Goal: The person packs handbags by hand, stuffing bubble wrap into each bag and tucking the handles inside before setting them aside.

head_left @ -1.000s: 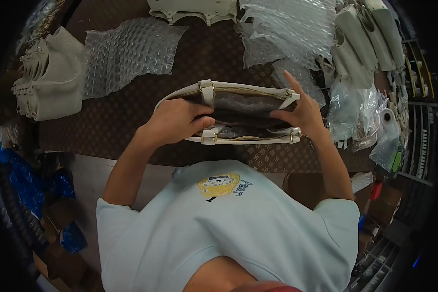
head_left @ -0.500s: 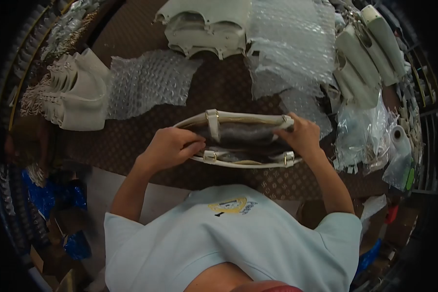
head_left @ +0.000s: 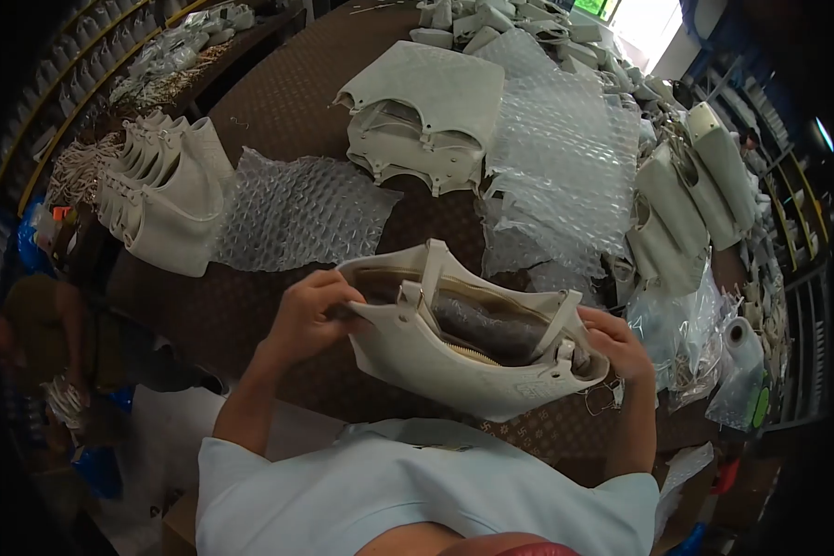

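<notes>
A cream handbag [head_left: 435,375] stands in front of my chest with its top gaping. Its brass-coloured zip is undone, and clear plastic padding [head_left: 486,324] shows inside. My left hand [head_left: 317,315] pinches the bag's left end at the rim, fingers closed. At the opposite end, my right hand [head_left: 619,341] grips the upper edge; its fingertips are partly hidden behind the side. The bag's straps stand up from the opening, and its front panel faces me at a slant.
Bubble wrap lies on the brown patterned table [head_left: 278,83] at left [head_left: 310,208] and right of a cream bag stack [head_left: 426,83]. More bags line the left [head_left: 176,195] and right [head_left: 667,213]. A plastic roll [head_left: 739,347] is at far right. Another person [head_left: 42,324] is at lower left.
The handbag has tilted, so its front panel now shows more. Its right end has dropped lower, my right hand with it. My view has tipped up, showing more of the far table.
</notes>
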{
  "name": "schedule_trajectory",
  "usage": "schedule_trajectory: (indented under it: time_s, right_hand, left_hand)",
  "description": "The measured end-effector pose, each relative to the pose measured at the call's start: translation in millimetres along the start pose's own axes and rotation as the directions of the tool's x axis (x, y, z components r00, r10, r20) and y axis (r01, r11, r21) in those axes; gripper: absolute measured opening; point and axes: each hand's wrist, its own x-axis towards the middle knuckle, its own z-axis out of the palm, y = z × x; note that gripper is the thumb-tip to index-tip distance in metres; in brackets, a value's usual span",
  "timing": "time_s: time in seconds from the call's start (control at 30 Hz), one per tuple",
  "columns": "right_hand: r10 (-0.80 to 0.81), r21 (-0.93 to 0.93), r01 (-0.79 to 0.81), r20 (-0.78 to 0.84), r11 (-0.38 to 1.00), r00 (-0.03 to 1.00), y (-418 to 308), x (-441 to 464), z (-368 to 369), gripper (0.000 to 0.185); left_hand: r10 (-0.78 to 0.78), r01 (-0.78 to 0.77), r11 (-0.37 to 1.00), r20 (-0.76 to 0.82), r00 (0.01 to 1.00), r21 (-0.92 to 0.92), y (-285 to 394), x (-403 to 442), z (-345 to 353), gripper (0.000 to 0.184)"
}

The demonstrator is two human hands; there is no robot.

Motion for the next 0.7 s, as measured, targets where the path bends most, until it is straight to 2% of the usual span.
schedule_trajectory:
  time_s: [0.03, 0.1, 0.13, 0.2, 0.23, 0.27, 0.3, 0.33, 0.37, 0.4, 0.47, 0.5, 0.53, 0.57, 0.6, 0.63, 0.67, 0.7]
  right_hand:
    - [-0.125, 0.421, 0.055, 0.138, 0.905, 0.983, 3.3, -14.2, -8.9, 0.077]
    - [-0.36, 0.431, 0.29, 0.091, 0.854, 0.928, 22.8, -15.1, 0.1, 0.093]
    - [-0.279, 0.255, 0.24, 0.132, 0.937, 0.951, 53.2, -22.1, -5.7, 0.099]
    - [-0.146, -0.129, 0.153, 0.06, 0.98, 0.987, 102.8, -16.9, -5.3, 0.098]
    - [-0.145, -0.134, 0.153, 0.07, 0.979, 0.987, 95.2, -6.6, 5.7, 0.098]
    - [-0.113, -0.026, 0.111, -0.148, 0.994, 0.982, 85.2, 4.6, 21.9, 0.096]
    - [-0.052, 0.093, 0.091, -0.355, 0.992, 0.933, 74.4, 16.8, 37.6, 0.094]
    - [-0.052, 0.1, 0.093, -0.349, 0.991, 0.935, 64.9, 31.5, 51.7, 0.094]
    - [-0.109, 0.243, 0.236, -0.444, 0.941, 0.89, 52.6, 49.2, 63.2, 0.089]
    - [-0.144, 0.359, 0.381, -0.538, 0.852, 0.83, 39.5, 70.1, 65.7, 0.084]
    - [-0.323, 0.401, 0.53, -0.478, 0.747, 0.817, 11.5, 118.9, 55.3, 0.071]
    - [-0.311, 0.514, 0.516, -0.434, 0.685, 0.845, -16.4, 141.9, 53.8, 0.059]
    - [-0.301, 0.617, 0.491, -0.391, 0.615, 0.87, -44.1, 166.9, 49.8, 0.049]
    - [-0.463, 0.6, 0.543, -0.301, 0.587, 0.834, -60.9, 198.8, 32.8, 0.046]
    - [-0.469, 0.59, 0.556, -0.312, 0.586, 0.826, -77.8, 229.4, 18.1, 0.044]
    - [-0.485, 0.581, 0.568, -0.311, 0.583, 0.817, -89.8, 266.9, -3.9, 0.044]
    - [-0.499, 0.574, 0.577, -0.308, 0.581, 0.81, -99.2, 303.1, -23.6, 0.045]
    - [-0.42, 0.548, 0.544, -0.346, 0.635, 0.839, -108.9, 330.6, -31.2, 0.046]
  left_hand:
    - [-0.024, 0.023, 0.992, -0.01, 1.0, -0.127, 2.0, 6.7, -12.6, 0.025]
    - [-0.068, 0.051, 0.935, -0.036, 0.997, -0.351, -1.8, 15.6, -30.4, 0.021]
    - [-0.072, 0.049, 0.934, -0.054, 0.996, -0.354, -10.0, 19.0, -36.1, 0.021]
    - [-0.115, 0.069, 0.877, -0.068, 0.991, -0.475, -24.4, 30.3, -42.3, 0.024]
    - [-0.12, 0.07, 0.877, -0.077, 0.99, -0.475, -27.2, 39.6, -45.4, 0.024]
    - [-0.214, 0.162, 0.867, -0.058, 0.975, -0.472, -28.7, 49.6, -50.7, 0.027]
    - [-0.306, 0.254, 0.848, -0.038, 0.951, -0.464, -30.0, 60.7, -58.3, 0.03]
    - [-0.28, 0.2, 0.867, -0.113, 0.953, -0.456, -27.3, 76.3, -66.3, 0.037]
    - [-0.251, 0.145, 0.884, -0.19, 0.949, -0.445, -22.6, 96.1, -74.7, 0.044]
    - [-0.165, -0.009, 0.847, -0.279, 0.946, -0.531, -21.6, 117.7, -87.5, 0.049]
    - [-0.068, -0.263, 0.739, -0.458, 0.886, -0.62, -23.1, 161.9, -109.6, 0.06]
    - [-0.05, -0.368, 0.684, -0.544, 0.838, -0.63, -27.1, 182.1, -116.7, 0.066]
    - [-0.058, -0.359, 0.685, -0.538, 0.841, -0.634, -37.6, 195.5, -117.9, 0.066]
    - [-0.047, -0.285, 0.712, -0.448, 0.893, -0.642, -51.6, 208.5, -115.9, 0.067]
    - [-0.035, -0.216, 0.74, -0.356, 0.934, -0.637, -65.7, 223.2, -115.4, 0.068]
    - [-0.034, -0.216, 0.744, -0.358, 0.933, -0.633, -80.0, 239.9, -115.6, 0.068]
    - [-0.102, -0.078, 0.647, -0.188, 0.977, -0.759, -95.2, 256.9, -114.0, 0.068]
    - [-0.149, 0.078, 0.531, -0.002, 0.989, -0.844, -111.2, 272.0, -111.7, 0.069]
